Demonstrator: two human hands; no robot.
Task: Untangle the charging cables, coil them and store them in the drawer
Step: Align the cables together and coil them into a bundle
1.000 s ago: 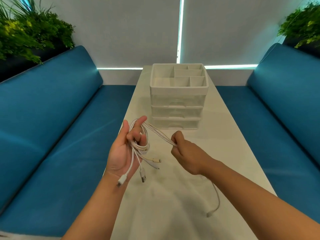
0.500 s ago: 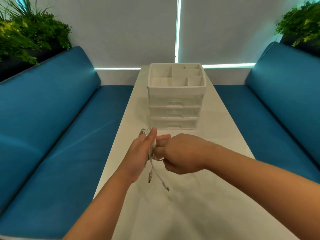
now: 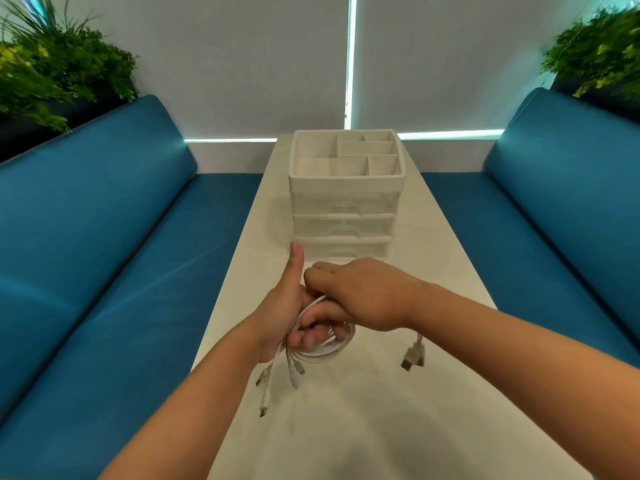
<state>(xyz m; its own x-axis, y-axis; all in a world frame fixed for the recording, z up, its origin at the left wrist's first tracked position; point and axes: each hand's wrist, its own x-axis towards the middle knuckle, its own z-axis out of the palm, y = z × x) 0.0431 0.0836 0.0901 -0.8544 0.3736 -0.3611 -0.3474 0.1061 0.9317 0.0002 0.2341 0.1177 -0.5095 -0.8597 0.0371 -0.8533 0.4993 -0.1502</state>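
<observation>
Both hands sit at frame centre, above the near half of the white table [image 3: 346, 427]. Left hand [image 3: 287, 313] has its fingers curled round a coil of white cables [image 3: 325, 351], thumb sticking straight up. The coil loops out just below and right of the left fingers [image 3: 311, 337]. Several plug ends [image 3: 273, 386] hang from the coil toward lower centre, clear of the table as far as I can tell.

Right hand [image 3: 363, 292] lies across the top of the left, knuckles up, fingers curled in on the cable strands at the left palm; exact pinch point is hidden. One more plug [image 3: 414, 356] dangles below the right wrist, right of the coil, blurred.

Drawer unit [image 3: 346, 209] stands on the table just above the hands in the frame: open divided tray on top, three clear drawers below, all closed. Cables are apart from it.

Blue benches [image 3: 104, 254] left and right, plants [image 3: 52, 74] in the upper corners.
</observation>
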